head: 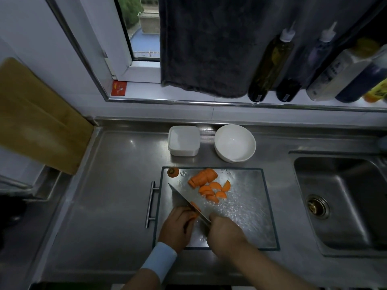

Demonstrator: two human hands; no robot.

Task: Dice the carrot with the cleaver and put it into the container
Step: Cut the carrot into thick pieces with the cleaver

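On the steel cutting board [247, 216] my left hand [178, 227] holds a small carrot piece [194, 208] down with curled fingers. My right hand [225, 233] grips the handle of the cleaver [181, 196], whose blade runs up and left across that piece. A larger carrot chunk [202, 177] lies at the board's far side, with several half-moon slices [213, 191] beside it. The carrot's cut-off top [173, 172] sits at the board's far left corner. A white square container [183, 140] stands behind the board.
A white bowl [235, 143] stands right of the container. The sink [343, 201] is at the right. A wooden board [39, 116] leans at the left wall. Bottles [270, 63] line the window sill, and a dark towel [209, 45] hangs above.
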